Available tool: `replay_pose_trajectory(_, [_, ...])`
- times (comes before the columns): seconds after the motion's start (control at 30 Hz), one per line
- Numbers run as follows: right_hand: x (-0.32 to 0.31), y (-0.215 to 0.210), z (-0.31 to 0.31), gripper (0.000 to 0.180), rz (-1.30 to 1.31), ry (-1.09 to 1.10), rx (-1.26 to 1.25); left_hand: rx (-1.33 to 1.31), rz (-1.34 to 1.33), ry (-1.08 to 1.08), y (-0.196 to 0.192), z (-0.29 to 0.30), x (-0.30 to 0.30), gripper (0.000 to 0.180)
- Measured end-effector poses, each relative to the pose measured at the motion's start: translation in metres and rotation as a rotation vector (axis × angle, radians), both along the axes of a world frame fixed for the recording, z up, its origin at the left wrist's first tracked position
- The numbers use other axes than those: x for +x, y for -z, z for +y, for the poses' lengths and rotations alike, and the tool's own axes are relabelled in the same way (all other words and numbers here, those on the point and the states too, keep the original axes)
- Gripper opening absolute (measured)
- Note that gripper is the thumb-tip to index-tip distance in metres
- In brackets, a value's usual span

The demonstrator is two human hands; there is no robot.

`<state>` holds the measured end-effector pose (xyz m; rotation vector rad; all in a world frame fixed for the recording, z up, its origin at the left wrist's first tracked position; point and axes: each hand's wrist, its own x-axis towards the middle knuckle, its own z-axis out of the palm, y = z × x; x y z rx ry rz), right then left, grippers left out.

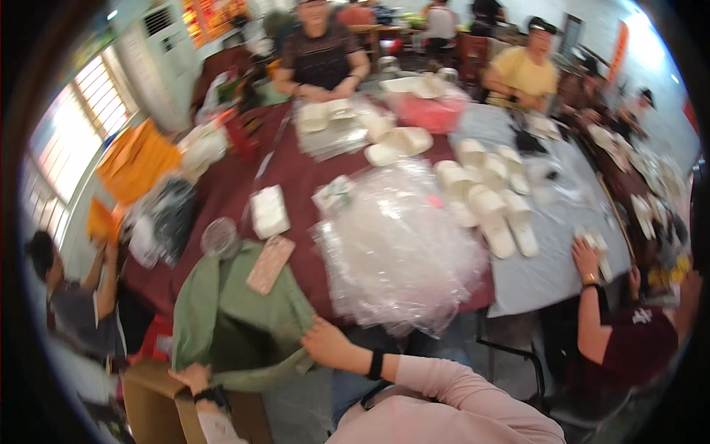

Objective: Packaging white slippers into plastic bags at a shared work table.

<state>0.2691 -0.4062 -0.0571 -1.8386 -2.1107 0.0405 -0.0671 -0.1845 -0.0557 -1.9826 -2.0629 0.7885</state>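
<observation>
A green cloth [237, 318] hangs over the near edge of the dark red table [296, 170]. My right hand [329, 344], in a pink sleeve with a black wristband, grips the cloth's right lower corner. My left hand [194, 376], wearing a black watch, holds the cloth's lower left edge just above a cardboard box [151, 403]. A phone in a pink patterned case [270, 264] lies on top of the cloth.
A heap of clear plastic bags [399, 244] fills the table right of the cloth. White slippers [492, 203] lie in rows on a grey cover beyond it. A white packet [268, 211] and a round clear lid [220, 237] sit nearby. Other people sit around the table; a co-worker's hand [586, 259] rests at right.
</observation>
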Motion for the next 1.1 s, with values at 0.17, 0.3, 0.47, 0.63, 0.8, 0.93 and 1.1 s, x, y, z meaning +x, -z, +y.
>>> replay_pose_trajectory(0.17, [0.017, -0.032, -0.008, 0.041, 0.267, -0.019, 0.203, -0.09, -0.806, 0.345, -0.052, -0.039, 0.091, 0.034])
replay_pose_trajectory(0.3, [0.079, -0.058, -0.022, 0.032, 0.159, 0.266, 0.14, -0.087, -1.155, 0.879, -0.066, -0.105, 0.219, 0.033])
replay_pose_trajectory(0.47, [0.177, -0.058, -0.069, 0.027, -0.013, 0.497, -0.032, -0.162, -1.24, 1.271, -0.031, -0.145, 0.335, 0.045])
replay_pose_trajectory(0.63, [0.244, -0.06, -0.089, 0.025, 0.668, 0.522, 0.088, -0.016, -1.051, 1.316, 0.0, -0.164, 0.384, 0.052])
replay_pose_trajectory(0.8, [0.322, -0.06, -0.047, 0.027, 0.302, 0.722, 0.438, 0.023, -1.023, 1.24, 0.007, -0.168, 0.382, 0.052])
replay_pose_trajectory(0.93, [0.365, -0.022, -0.018, 0.037, -0.078, 0.732, 0.219, 0.017, -1.034, 1.271, 0.012, -0.166, 0.384, 0.052])
replay_pose_trajectory(1.1, [0.391, 0.007, -0.027, 0.027, -0.053, 0.749, 0.108, 0.01, -1.143, 1.269, 0.015, -0.169, 0.386, 0.051])
